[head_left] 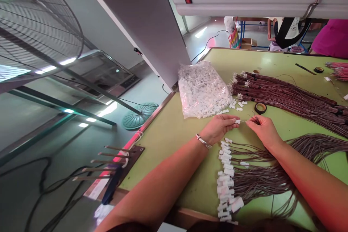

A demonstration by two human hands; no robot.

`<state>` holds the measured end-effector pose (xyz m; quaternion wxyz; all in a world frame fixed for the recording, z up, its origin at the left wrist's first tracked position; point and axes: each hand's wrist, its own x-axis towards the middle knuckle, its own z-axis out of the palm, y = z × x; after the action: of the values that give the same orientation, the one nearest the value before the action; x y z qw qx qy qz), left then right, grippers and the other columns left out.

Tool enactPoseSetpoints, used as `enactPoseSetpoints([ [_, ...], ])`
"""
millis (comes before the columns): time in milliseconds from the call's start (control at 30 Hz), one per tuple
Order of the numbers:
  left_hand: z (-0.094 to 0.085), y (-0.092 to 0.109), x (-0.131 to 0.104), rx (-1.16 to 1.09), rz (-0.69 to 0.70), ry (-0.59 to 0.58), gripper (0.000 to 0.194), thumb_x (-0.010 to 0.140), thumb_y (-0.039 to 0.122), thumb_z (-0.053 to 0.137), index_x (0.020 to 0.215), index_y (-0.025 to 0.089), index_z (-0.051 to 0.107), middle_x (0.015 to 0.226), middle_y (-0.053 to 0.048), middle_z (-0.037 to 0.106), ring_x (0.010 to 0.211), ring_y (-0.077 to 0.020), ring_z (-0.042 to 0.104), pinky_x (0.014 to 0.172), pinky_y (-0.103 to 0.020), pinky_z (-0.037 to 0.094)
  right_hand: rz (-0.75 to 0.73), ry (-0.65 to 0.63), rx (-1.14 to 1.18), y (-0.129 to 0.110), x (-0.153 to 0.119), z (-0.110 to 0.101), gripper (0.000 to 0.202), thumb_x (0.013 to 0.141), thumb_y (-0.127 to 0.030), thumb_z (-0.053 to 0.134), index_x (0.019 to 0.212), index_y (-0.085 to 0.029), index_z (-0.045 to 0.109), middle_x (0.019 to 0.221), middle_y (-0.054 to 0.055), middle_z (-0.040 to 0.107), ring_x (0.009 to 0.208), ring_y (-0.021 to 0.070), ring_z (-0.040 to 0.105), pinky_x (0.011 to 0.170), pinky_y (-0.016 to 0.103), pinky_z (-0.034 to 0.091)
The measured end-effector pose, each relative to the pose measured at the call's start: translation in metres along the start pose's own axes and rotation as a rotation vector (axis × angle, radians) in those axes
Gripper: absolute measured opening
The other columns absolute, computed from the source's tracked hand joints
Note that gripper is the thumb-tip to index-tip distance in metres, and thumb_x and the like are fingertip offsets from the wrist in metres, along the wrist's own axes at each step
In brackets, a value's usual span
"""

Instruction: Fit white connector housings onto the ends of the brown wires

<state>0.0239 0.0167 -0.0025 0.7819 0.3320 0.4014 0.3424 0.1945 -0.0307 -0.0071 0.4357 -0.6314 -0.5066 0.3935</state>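
A small white connector (237,121) is pinched between the fingertips of my left hand (219,127), which wears a silver bracelet. Just to its right, my right hand (262,128) is closed on thin dark wires, one of which reaches the connector. Below my hands lies a column of white connectors (225,185) on the ends of brown wires (261,179). Behind my left hand sits a clear plastic bag (202,87) full of white connectors, with several loose ones (239,109) beside it.
Bundles of dark red wires (282,92) stretch across the green table (160,141). A black tape roll (260,108) lies behind my right hand. Upright pegs (108,161) stand at the left edge. A fan (38,25) is far left; a person in pink (330,40) is beyond the table.
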Motion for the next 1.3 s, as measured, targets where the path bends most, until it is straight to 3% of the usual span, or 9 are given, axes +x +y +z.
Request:
enactPoseSetpoints([
  [200,0.001,0.0,-0.001,0.119,0.037,-0.007,0.01,0.067,0.011,0.07,0.077,0.009,0.069,0.07,-0.004,0.068,0.064,-0.0092,0.063,0.072,-0.022,0.051,0.027,-0.036,0.027,-0.001,0.0,0.001,0.025,0.066,-0.037,0.06,0.056,-0.018,0.046,0.051,-0.006,0.038,0.049,0.0076,0.03,0.048,0.022,0.026],
  [400,0.005,-0.012,0.001,0.62,0.429,0.051,0.007,0.066,0.019,0.07,0.072,0.015,0.07,0.072,-0.004,0.067,0.069,-0.0136,0.06,0.071,-0.027,0.05,0.202,-0.129,0.218,-0.003,-0.001,0.005,0.03,0.06,-0.04,0.065,0.057,-0.019,0.045,0.046,-0.008,0.032,0.043,0.0054,0.023,0.043,0.022,0.019],
  [500,0.006,-0.017,0.002,0.705,0.533,0.038,0.004,0.068,0.018,0.067,0.069,0.016,0.07,0.075,-0.004,0.067,0.073,-0.0147,0.06,0.073,-0.028,0.05,0.234,-0.168,0.272,-0.004,-0.002,0.005,0.031,0.057,-0.042,0.067,0.059,-0.019,0.046,0.046,-0.009,0.031,0.041,0.0045,0.022,0.04,0.021,0.016],
  [767,0.006,-0.015,0.003,0.503,0.356,0.028,0.01,0.064,0.018,0.069,0.072,0.012,0.068,0.069,-0.004,0.067,0.067,-0.0136,0.06,0.071,-0.029,0.051,0.221,-0.173,0.166,0.0,0.0,0.002,0.021,0.065,-0.036,0.058,0.061,-0.017,0.05,0.045,-0.008,0.034,0.04,0.0047,0.023,0.039,0.021,0.016],
  [900,0.006,-0.015,0.003,0.468,0.297,0.01,0.011,0.062,0.018,0.071,0.07,0.012,0.068,0.068,-0.004,0.067,0.065,-0.0127,0.06,0.071,-0.028,0.05,0.08,-0.173,0.03,0.005,0.001,0.001,0.02,0.067,-0.034,0.056,0.059,-0.017,0.049,0.049,-0.007,0.037,0.047,0.0064,0.029,0.046,0.021,0.024],
  [1300,0.008,-0.024,0.006,0.446,0.279,0.02,0.007,0.061,0.016,0.069,0.067,0.013,0.068,0.067,-0.003,0.068,0.066,-0.0138,0.062,0.074,-0.03,0.052,-0.099,-0.166,-0.149,0.013,0.003,0.005,0.024,0.072,-0.034,0.05,0.055,-0.019,0.042,0.052,-0.005,0.037,0.053,0.0102,0.033,0.051,0.023,0.027],
])
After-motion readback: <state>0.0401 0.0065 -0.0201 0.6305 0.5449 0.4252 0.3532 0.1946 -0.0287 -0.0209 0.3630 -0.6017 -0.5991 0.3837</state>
